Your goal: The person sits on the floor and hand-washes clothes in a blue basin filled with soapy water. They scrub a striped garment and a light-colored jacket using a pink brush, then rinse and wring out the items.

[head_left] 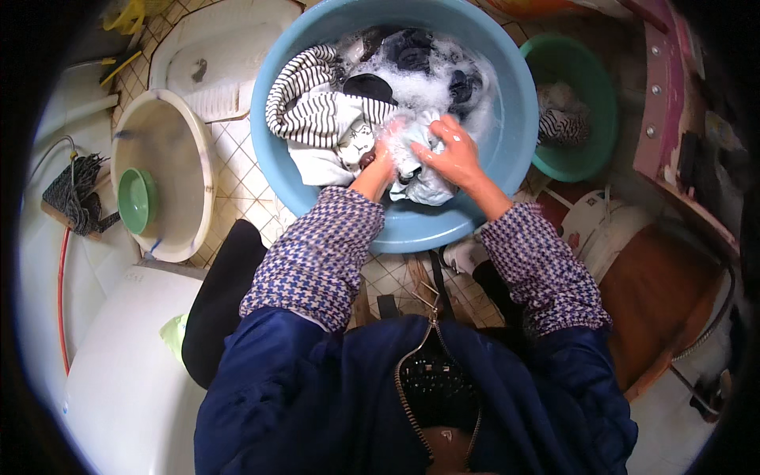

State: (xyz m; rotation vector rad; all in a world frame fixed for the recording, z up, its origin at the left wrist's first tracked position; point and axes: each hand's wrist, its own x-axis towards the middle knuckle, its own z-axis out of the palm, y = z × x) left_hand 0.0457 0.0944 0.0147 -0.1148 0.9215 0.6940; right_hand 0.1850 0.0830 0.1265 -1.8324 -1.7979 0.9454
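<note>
A large blue plastic basin (510,196) stands before me with sudsy water and laundry in it. Both my hands are on a wet, foam-covered pale garment (430,181) at its near side. My left hand (385,154) grips the garment's left part, its fingers partly hidden by suds. My right hand (454,151) clutches the right part, thumb and fingers curled into the cloth. A black-and-white striped garment (320,119) with a printed figure lies to the left, partly over the rim side. Dark clothes (409,50) sit in the foam (415,86) at the far side.
Left stands a cream basin (178,178) holding a small green bowl (136,200); a mop head (77,190) is beyond it. A squat toilet (219,65) lies behind. At right are a green tub (570,160) with striped cloth (564,127) and a white bucket (605,222).
</note>
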